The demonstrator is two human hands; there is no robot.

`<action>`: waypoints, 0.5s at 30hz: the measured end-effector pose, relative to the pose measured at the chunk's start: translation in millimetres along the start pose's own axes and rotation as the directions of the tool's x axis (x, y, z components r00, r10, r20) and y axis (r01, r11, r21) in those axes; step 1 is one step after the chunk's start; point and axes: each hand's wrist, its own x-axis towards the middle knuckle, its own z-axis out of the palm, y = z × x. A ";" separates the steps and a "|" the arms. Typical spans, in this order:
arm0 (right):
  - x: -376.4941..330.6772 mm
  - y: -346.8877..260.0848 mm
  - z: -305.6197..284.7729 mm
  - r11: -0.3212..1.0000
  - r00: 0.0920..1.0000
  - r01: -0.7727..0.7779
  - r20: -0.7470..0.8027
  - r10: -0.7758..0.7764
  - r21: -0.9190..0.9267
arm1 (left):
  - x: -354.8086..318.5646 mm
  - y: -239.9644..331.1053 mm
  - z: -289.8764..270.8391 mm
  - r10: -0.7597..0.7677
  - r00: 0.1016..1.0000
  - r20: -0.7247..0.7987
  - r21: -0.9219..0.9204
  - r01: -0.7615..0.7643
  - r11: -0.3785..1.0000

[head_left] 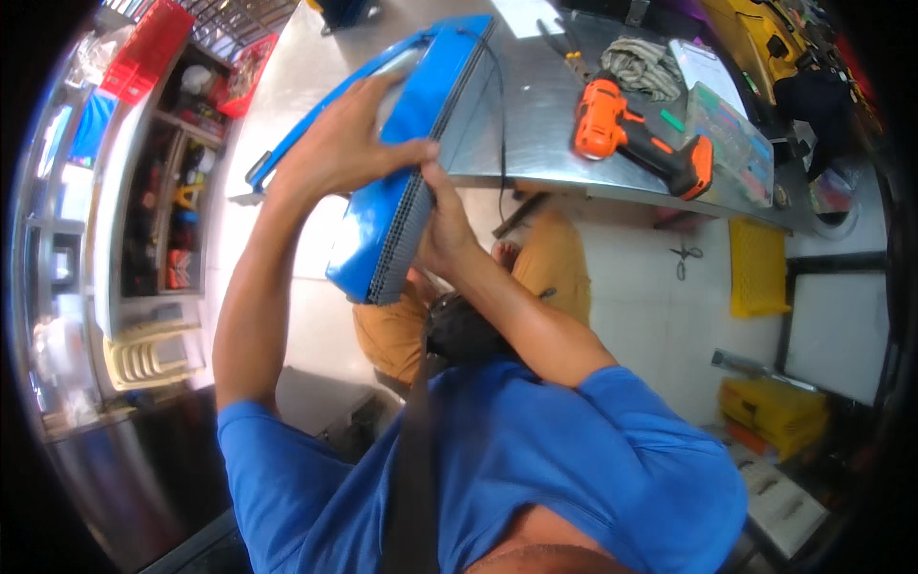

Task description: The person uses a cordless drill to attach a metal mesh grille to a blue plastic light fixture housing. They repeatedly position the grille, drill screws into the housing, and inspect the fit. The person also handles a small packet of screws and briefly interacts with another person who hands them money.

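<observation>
A long blue impulse sealer (427,100), with a hinged arm along its left side and a grey, ridged underside edge, is tilted up over the table's near edge. My left hand (349,139) grips its body from the left, fingers over the top and thumb across the ridged edge. Against the underside on the right, my right hand (443,225) supports it, its thumb close to the left thumb; its other fingers are partly hidden. A black cord (502,105) loops from the sealer's far end and hangs past the table edge.
On the metal table (550,153) lie an orange cordless drill (601,120), pliers (572,57), a grey cloth (643,69), a clipboard (708,72) and a clear parts case (732,139). Scissors (683,258) are on the floor. Shelves (167,206) and a red crate (148,48) stand left.
</observation>
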 end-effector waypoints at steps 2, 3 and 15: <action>-2.0 -4.5 9.5 0.995 0.997 0.017 -0.068 -0.024 -0.095 | -37.8 -22.2 9.7 0.008 1.000 0.030 -0.040 -0.007 0.999; -8.4 -9.2 18.4 0.987 0.994 0.012 -0.105 -0.029 -0.158 | -53.4 -20.5 16.3 -0.062 0.994 0.085 -0.099 0.071 0.993; -24.1 -42.3 24.8 0.806 0.980 -0.114 -0.201 -0.007 -0.581 | -68.9 -27.7 45.2 -0.208 0.972 0.114 -0.374 0.236 0.897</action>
